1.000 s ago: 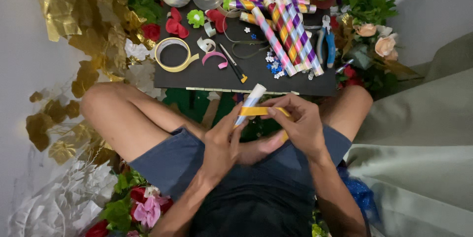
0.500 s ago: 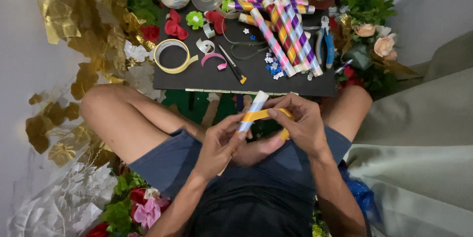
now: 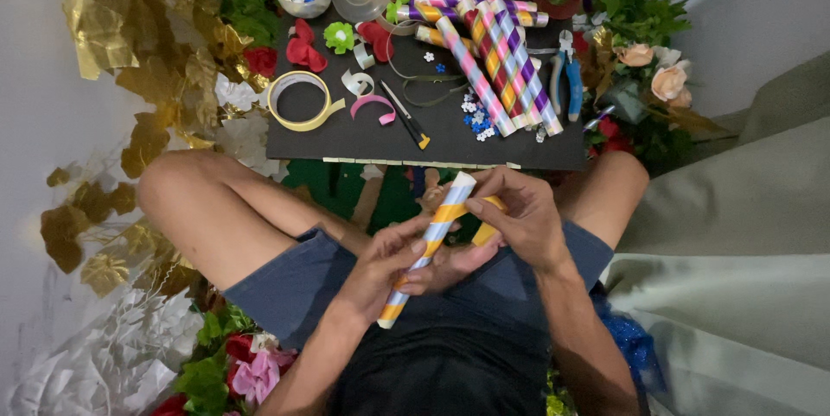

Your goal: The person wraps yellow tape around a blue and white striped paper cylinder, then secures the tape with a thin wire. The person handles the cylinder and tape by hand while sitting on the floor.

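The left hand (image 3: 393,265) curls its fingers around the lower half of a white paper tube (image 3: 428,247) wound with an orange strip, held tilted above the lap. The right hand (image 3: 519,217) pinches the orange strip (image 3: 486,227) beside the tube (fingers bent, thumb near the tube's upper part). The black board (image 3: 450,135) with striped tubes (image 3: 497,66) lies beyond the knees.
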